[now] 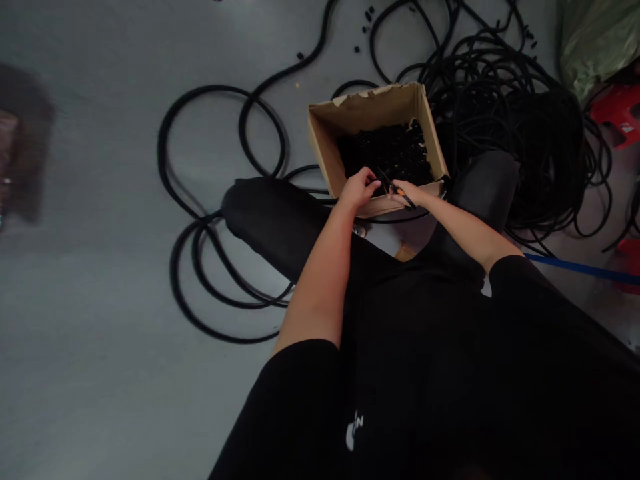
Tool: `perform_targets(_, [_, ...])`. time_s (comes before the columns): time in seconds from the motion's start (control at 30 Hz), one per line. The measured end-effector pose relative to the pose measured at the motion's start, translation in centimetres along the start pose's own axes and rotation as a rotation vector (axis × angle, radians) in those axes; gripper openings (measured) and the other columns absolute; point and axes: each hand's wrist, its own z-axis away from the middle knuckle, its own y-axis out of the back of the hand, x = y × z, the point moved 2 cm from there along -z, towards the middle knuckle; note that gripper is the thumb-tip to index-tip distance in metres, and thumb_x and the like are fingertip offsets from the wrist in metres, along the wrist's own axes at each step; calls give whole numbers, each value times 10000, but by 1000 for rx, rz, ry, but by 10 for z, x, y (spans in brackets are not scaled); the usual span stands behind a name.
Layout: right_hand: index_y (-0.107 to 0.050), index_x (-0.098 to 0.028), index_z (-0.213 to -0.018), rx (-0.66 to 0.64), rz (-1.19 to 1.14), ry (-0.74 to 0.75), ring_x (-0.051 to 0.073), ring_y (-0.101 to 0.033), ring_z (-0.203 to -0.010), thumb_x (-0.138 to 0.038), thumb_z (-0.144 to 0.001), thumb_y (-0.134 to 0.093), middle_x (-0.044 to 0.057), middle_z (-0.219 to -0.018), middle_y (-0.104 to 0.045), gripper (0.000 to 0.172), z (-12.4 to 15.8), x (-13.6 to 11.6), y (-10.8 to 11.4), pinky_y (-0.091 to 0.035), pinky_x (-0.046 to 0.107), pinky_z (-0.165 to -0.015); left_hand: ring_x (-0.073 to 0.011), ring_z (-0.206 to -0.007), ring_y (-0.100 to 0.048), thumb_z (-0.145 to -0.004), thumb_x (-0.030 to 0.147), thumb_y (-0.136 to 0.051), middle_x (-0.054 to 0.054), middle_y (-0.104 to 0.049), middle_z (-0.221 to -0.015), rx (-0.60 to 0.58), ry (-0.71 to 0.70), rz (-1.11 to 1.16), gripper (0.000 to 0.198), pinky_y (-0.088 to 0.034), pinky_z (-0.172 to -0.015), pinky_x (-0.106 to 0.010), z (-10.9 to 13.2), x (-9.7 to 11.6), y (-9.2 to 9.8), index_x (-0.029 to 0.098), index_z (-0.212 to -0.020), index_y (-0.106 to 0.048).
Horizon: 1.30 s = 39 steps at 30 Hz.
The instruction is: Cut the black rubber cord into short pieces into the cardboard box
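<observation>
My right hand (404,192) is closed around a pair of scissors (384,177) with orange-and-black handles, their dark blades pointing up and left. Close beside the blades, the fingers of my left hand (357,190) are pinched together. Whatever they hold is dark and too small to make out. Both hands are over the near edge of an open cardboard box (320,143) that stands between my legs. Inside it lies a heap of small black pieces (385,150).
Loops of black hose or cable (165,147) lie on the grey floor at left. A large tangled coil (530,140) of it is piled right of the box. Small black bits are scattered beyond. A green plastic sack (600,47) and red object (617,117) sit far right.
</observation>
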Motion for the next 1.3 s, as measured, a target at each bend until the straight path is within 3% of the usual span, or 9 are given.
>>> perform_targets(0.2, [-480, -300, -912, 26, -3, -127, 156, -497, -635, -301, -1063, -897, -102, -672, -468, 444, 6, -6, -1, -433, 261, -634, -345, -1135, -800, -1129, 401, -734, -124, -889, -1073, -52, -31, 14, 233, -645, -1125, -478, -3, -5, -3, 247, -1252, -858])
perform_targets(0.4, [-568, -263, -827, 114, 195, -86, 199, -574, -810, -208, -980, -798, -27, -760, -573, 282, 2, -10, 9, -399, 290, -765, -392, -1280, -813, -1167, 354, -698, -188, -908, -1244, -9, 74, -51, 234, -614, -1214, -519, -2, -2, -3, 250, -1297, -861])
perform_targets(0.53, [-537, -279, -811, 111, 228, -72, 221, -567, -821, -271, -1001, -779, -10, -754, -563, 308, 0, -7, 9, -383, 308, -770, -408, -1320, -811, -1161, 385, -697, -182, -906, -1208, 17, 57, -31, 227, -623, -1205, -526, -1, -2, -4, 280, -1290, -853])
perform_targets(0.83, [-531, -281, -927, 55, 86, -44, 180, -521, -824, -378, -1028, -841, -55, -812, -545, 340, -1, 2, 0, -469, 278, -809, -335, -1088, -807, -1212, 388, -590, -139, -855, -1011, -88, -7, -15, 309, -635, -1095, -456, -6, -4, -9, 242, -1105, -841])
perform_targets(0.93, [-544, -282, -885, 93, 89, -48, 199, -531, -833, -438, -1030, -815, -36, -774, -537, 344, -1, 2, 2, -453, 292, -767, -348, -1158, -819, -1241, 413, -538, -175, -890, -1096, -80, 18, -58, 376, -637, -1127, -464, -7, -2, -9, 221, -1184, -856])
perform_targets(1.1, [-571, -280, -841, 152, 124, -24, 225, -572, -872, -400, -979, -754, -14, -785, -572, 259, -2, 5, 7, -459, 329, -835, -411, -1434, -814, -1272, 357, -491, -251, -907, -1389, -57, 132, -125, 415, -599, -1247, -486, -1, 9, -5, 189, -1402, -847])
perform_targets(1.3, [-579, -272, -890, 144, 165, -25, 219, -581, -879, -364, -1002, -731, -10, -839, -603, 210, -7, 11, 6, -426, 343, -839, -384, -1362, -829, -1265, 304, -501, -237, -909, -1387, -26, 105, -79, 386, -607, -1252, -488, 3, 13, -2, 185, -1444, -821])
